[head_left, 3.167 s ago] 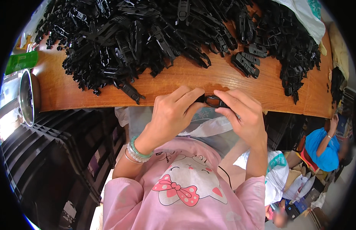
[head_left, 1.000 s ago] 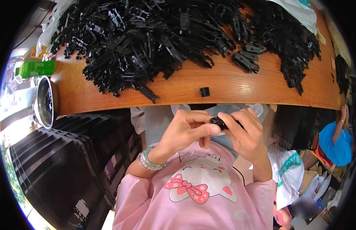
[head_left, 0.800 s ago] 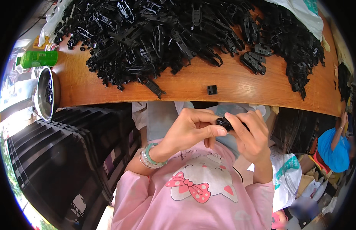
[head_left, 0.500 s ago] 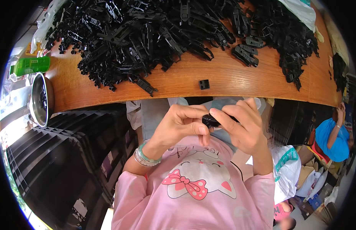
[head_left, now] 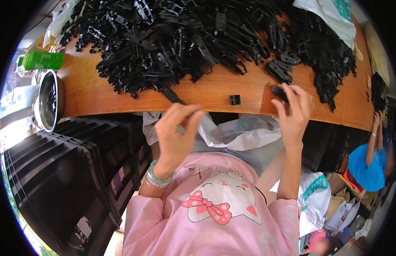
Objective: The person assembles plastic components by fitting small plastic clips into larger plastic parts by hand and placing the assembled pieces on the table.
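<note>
Just beyond the left hand point(head_left: 174, 134), whose thumb and fingers curl loosely apart with nothing visible between them, a long black clip point(head_left: 172, 95) lies near the tabletop's front edge point(head_left: 142, 107), its long axis slanting from far left toward near right. The right hand point(head_left: 295, 114) is well apart toward the right front corner, fingers part-spread at a dark rounded piece point(head_left: 278, 92), gripped or loose I cannot tell; a small black block point(head_left: 235, 100) lies between the hands.
</note>
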{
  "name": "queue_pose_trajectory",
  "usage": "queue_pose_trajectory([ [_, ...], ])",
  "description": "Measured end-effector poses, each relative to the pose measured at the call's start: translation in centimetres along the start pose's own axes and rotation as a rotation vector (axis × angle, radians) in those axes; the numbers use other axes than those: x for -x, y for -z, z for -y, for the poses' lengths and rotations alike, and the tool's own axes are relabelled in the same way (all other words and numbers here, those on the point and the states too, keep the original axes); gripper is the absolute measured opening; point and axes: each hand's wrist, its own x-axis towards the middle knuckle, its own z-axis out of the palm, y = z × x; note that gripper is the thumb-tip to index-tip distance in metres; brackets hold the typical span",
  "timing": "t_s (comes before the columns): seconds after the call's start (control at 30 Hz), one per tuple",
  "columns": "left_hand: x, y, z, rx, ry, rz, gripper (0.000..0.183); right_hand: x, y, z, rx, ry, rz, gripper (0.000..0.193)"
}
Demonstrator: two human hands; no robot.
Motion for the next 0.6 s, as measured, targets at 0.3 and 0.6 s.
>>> queue_pose_trajectory([
  [0.3,-0.7,3.9,4.5,-0.275,-0.026,-0.495,0.012,-2.7,-6.6,14.5,-0.39,0.232,0.121,0.028],
  [0.6,-2.6,4.3,4.3,-0.446,-0.112,-0.218,0.018,-1.6,-7.3,15.2,-0.392,0.067,0.022,0.026],
])
